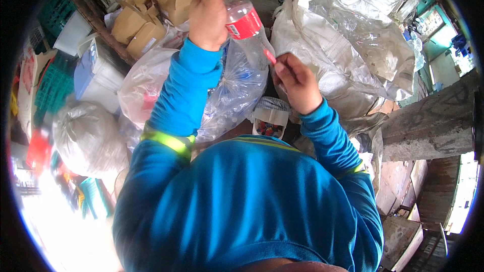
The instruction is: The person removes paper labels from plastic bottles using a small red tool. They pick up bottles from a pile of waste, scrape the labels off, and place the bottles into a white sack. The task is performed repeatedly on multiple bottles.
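Note:
Up near the top edge, my left hand (211, 11) grips a clear plastic bottle (251, 47) by one end. A red label (245, 25) wraps the bottle's middle, and the bottle slants down to the right. Something red shows at the top of that hand; I cannot tell whether it is the cap. My right hand (297, 79) pinches a small, narrow red piece (269, 56) between thumb and fingers. It lies close beside or against the bottle's lower end; its exact kind is unclear. Below the hands, a white plastic container (271, 115) holds several coloured bottle caps (269, 128).
A clear bag of plastic bottles (238, 87) sits under the left forearm. To the right stands a large white woven sack (321, 45). Cardboard boxes (141, 26), a white storage bin (98, 71) and a tied white bag (89, 136) are on the left. A concrete beam (427, 121) juts in right.

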